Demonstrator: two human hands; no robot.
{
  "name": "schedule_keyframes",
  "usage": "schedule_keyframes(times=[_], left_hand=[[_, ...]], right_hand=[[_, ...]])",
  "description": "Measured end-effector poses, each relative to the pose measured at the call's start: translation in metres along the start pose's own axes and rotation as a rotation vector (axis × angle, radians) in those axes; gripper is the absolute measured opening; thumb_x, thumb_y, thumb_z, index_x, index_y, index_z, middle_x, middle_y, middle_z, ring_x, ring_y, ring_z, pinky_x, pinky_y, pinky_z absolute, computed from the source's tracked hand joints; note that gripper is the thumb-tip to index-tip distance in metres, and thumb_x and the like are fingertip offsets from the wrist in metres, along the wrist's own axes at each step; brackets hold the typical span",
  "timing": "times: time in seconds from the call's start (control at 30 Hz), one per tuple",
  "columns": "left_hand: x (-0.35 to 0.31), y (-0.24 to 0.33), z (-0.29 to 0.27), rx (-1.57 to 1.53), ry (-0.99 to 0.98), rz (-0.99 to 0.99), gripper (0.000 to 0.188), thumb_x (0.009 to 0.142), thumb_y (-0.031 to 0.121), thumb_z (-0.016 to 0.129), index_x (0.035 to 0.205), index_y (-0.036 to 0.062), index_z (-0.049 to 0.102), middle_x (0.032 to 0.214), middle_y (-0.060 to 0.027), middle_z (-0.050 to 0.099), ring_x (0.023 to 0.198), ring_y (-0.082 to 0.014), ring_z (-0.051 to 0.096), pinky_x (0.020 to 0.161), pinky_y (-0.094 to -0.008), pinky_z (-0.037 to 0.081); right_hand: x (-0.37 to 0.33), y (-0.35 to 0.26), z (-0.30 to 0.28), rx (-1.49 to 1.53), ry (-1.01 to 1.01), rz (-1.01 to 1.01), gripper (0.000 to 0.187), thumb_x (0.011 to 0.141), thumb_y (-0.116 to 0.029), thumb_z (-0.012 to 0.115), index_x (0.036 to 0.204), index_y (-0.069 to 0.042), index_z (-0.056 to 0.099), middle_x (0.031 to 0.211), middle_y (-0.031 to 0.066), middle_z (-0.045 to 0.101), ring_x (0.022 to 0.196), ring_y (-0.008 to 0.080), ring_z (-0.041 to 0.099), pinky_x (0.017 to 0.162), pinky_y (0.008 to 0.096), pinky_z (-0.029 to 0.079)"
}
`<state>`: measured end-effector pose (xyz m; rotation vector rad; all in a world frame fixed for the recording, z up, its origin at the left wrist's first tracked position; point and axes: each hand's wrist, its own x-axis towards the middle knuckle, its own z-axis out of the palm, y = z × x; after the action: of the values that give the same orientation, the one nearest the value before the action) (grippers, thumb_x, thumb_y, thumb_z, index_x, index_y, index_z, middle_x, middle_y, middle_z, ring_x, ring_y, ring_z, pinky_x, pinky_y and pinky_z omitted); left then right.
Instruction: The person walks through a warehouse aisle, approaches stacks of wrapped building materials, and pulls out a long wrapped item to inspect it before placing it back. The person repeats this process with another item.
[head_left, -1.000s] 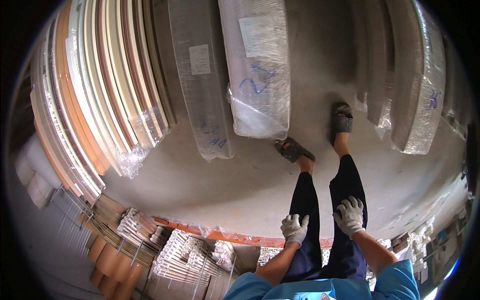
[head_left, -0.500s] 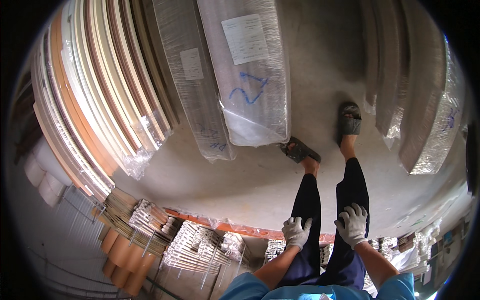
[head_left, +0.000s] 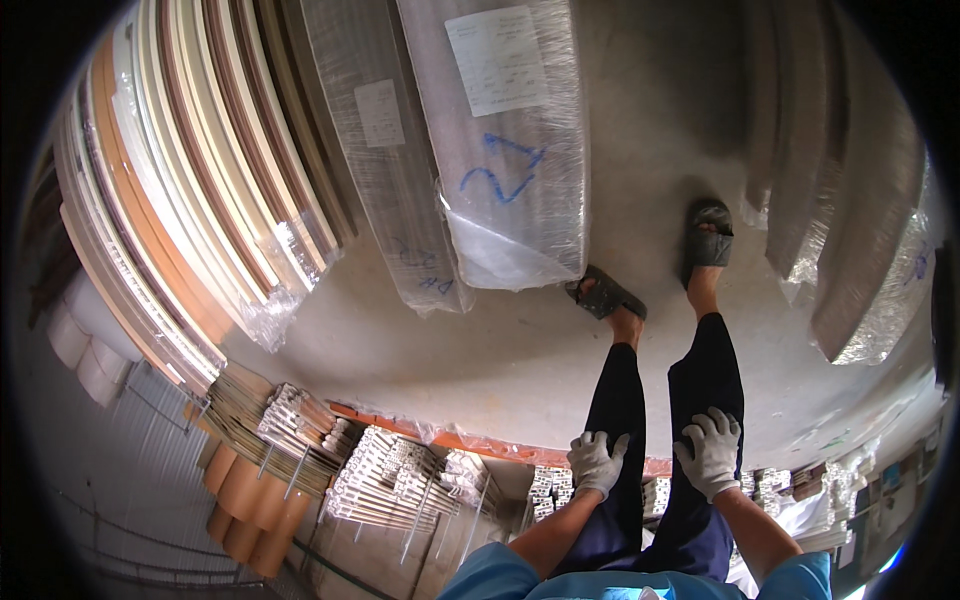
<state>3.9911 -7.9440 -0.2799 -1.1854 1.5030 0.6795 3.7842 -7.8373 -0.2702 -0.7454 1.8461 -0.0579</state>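
My left hand (head_left: 598, 464), in a pale work glove, lies on my left knee with its fingers spread over the dark trouser leg (head_left: 615, 395). On the other knee rests my right hand (head_left: 711, 455), gloved alike, fingers apart. Neither hand holds anything. Ahead of my left foot is a long pack in clear stretch film (head_left: 515, 245), with a white paper label (head_left: 497, 60) and blue marker writing. A narrower film-wrapped pack (head_left: 395, 205) stands along its left side.
Long panels in white, cream and brown (head_left: 185, 180) are stacked at the left. More wrapped packs (head_left: 875, 250) stand at the right. Racks of bundled white lengths (head_left: 385, 485) and brown tubes (head_left: 250, 500) line the lower left. Black sandals (head_left: 710, 240) are on my feet on the concrete floor (head_left: 450, 370).
The view has shifted slightly, so the packs and racks sit a little differently in the picture. Both hands remain on my knees.
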Motion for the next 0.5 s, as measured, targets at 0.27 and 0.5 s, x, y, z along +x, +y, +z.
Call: schedule_keyframes(times=[0.27, 0.5], left_hand=[[-0.0001, 0.0037, -0.0009, -0.016, -0.002, -0.015, 0.057, 0.089, 0.064, 0.054, 0.1, 0.0095, 0.067, 0.108, -0.0124, 0.061, 0.105, -0.0353, 0.055, 0.087, -0.0489, 0.046], [0.0006, 0.0043, -0.0022, -0.019, -0.016, -0.009, 0.057, 0.089, 0.064, 0.053, 0.099, 0.0097, 0.067, 0.106, -0.0123, 0.061, 0.104, -0.0358, 0.055, 0.086, -0.0496, 0.045]], right_hand=[[0.0032, -0.0014, -0.0059, 0.004, -0.007, -0.007, 0.029, 0.071, -0.029, 0.076, 0.092, -0.013, 0.067, 0.115, 0.0077, 0.062, 0.125, 0.0348, 0.047, 0.106, 0.0537, 0.032], [0.0045, -0.0011, -0.0061, 0.005, 0.009, -0.029, 0.029, 0.07, -0.029, 0.076, 0.093, -0.013, 0.067, 0.115, 0.0076, 0.061, 0.124, 0.0347, 0.047, 0.105, 0.0544, 0.032]])
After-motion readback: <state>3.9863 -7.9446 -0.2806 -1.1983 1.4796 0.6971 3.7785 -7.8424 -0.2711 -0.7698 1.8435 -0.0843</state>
